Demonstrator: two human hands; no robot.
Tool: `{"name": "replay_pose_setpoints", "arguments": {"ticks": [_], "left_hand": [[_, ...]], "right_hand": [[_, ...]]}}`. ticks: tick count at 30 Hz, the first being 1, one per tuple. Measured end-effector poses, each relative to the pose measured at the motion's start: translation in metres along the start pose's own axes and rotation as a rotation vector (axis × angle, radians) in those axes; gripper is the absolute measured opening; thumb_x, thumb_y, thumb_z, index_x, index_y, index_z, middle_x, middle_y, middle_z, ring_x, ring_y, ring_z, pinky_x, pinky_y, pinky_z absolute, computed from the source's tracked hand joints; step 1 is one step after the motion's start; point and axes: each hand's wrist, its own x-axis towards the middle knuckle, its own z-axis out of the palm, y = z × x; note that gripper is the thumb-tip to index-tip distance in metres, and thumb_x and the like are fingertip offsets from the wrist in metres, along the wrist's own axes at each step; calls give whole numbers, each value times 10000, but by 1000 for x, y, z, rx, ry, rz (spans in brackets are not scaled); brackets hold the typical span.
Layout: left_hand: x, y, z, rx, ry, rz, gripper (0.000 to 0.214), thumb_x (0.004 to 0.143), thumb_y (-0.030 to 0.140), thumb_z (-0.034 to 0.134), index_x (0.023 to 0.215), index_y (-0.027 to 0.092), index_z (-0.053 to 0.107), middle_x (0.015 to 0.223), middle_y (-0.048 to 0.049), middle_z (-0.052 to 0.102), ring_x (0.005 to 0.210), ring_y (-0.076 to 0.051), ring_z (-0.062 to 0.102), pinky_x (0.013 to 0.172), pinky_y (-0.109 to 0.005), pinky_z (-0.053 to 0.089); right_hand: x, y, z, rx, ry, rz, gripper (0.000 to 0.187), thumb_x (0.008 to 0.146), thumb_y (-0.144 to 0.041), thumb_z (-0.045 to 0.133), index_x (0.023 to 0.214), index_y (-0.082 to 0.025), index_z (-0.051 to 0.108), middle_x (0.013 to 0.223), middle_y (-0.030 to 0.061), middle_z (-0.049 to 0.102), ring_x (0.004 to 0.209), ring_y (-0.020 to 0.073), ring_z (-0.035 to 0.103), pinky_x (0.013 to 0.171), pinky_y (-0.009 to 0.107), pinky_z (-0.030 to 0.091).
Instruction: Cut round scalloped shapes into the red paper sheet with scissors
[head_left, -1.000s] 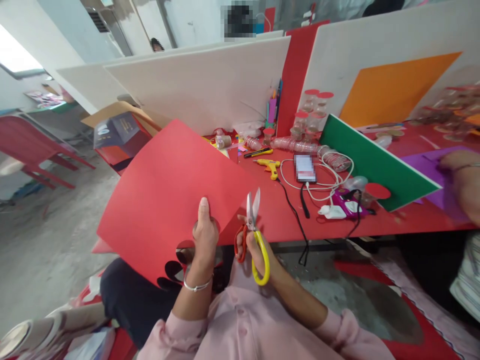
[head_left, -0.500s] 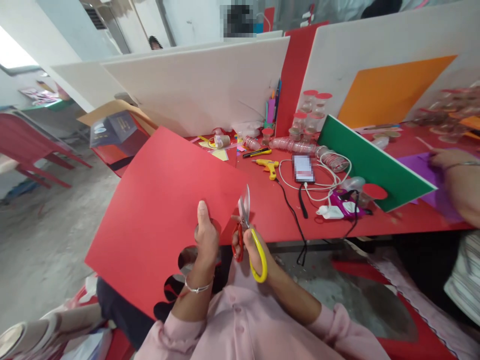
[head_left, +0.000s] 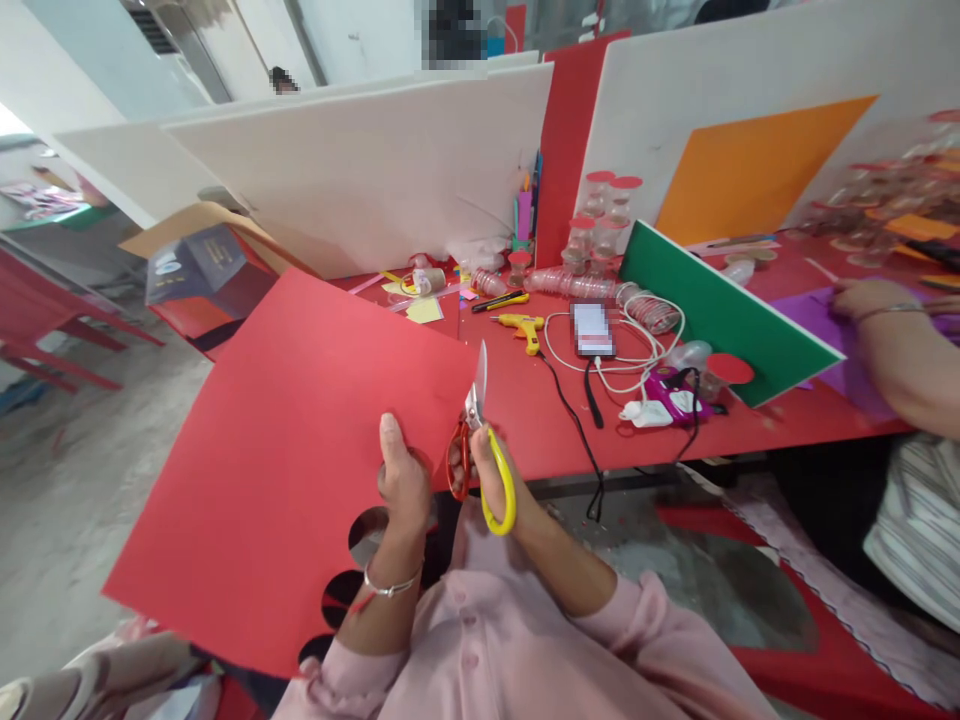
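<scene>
A large red sheet (head_left: 270, 450) slants across the left side of the view, with rounded cut-outs along its near right edge. My left hand (head_left: 405, 482) grips it at that edge, thumb on top and fingers hidden beneath. In my right hand (head_left: 491, 470) is a pair of scissors (head_left: 473, 408), with one red and one yellow handle loop. The blades point away from me at the sheet's right corner and look almost closed. Whether paper lies between them I cannot tell.
On the red table (head_left: 525, 440) lie a yellow glue gun (head_left: 521, 328), a utility knife (head_left: 501, 301), a phone (head_left: 592, 330) with white cable and several red-lidded jars (head_left: 600, 215). A green board (head_left: 720, 310) leans at right. Beside it, another person's hand (head_left: 870, 297) rests on purple sheet.
The red sheet has tilted, its left corner now lower and farther left. The scissor blades have come closer together. The whole view has shifted slightly.
</scene>
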Motion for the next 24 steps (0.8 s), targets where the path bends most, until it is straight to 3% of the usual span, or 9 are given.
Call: {"name": "replay_pose_setpoints", "arguments": {"ticks": [5,10,14,20,24], "left_hand": [[0,-4,-1,-22,32,61,585,995,779,673,1073,209,781,1129,-120,833,1155,-291,777,917,-358,693],[-10,-1,3,-53,107,94,613,936,814,725,961,203,762,929,-92,789,1077,-294,781,846,-341,688],[-15,-2,6,-236,88,218,594,878,769,824,970,183,784,945,-76,803,1045,-269,791,899,-318,679],[-10,-9,5,-310,53,181,559,899,705,850,1083,178,823,1115,-99,844,1116,-262,786,1041,-335,640],[-9,-11,2,-288,23,195,554,903,721,836,1041,186,811,1028,-85,817,1076,-257,777,958,-312,652]], "right_hand": [[0,-4,4,-24,13,-33,863,818,-1102,567,874,-242,613,603,-26,584,468,136,559,446,258,457],[-4,-3,8,-38,-30,-52,833,854,-1090,540,887,-258,557,646,-26,600,501,151,562,480,293,441],[-7,0,9,-43,-53,-46,823,871,-1083,524,888,-260,547,662,-24,574,518,154,540,505,309,450],[-9,-1,10,-42,-34,-75,800,886,-1068,534,929,-268,541,779,10,614,564,173,572,533,337,479],[-8,-1,11,-54,-34,-81,808,900,-1069,503,957,-264,534,765,-9,591,546,159,557,514,316,472]]}}
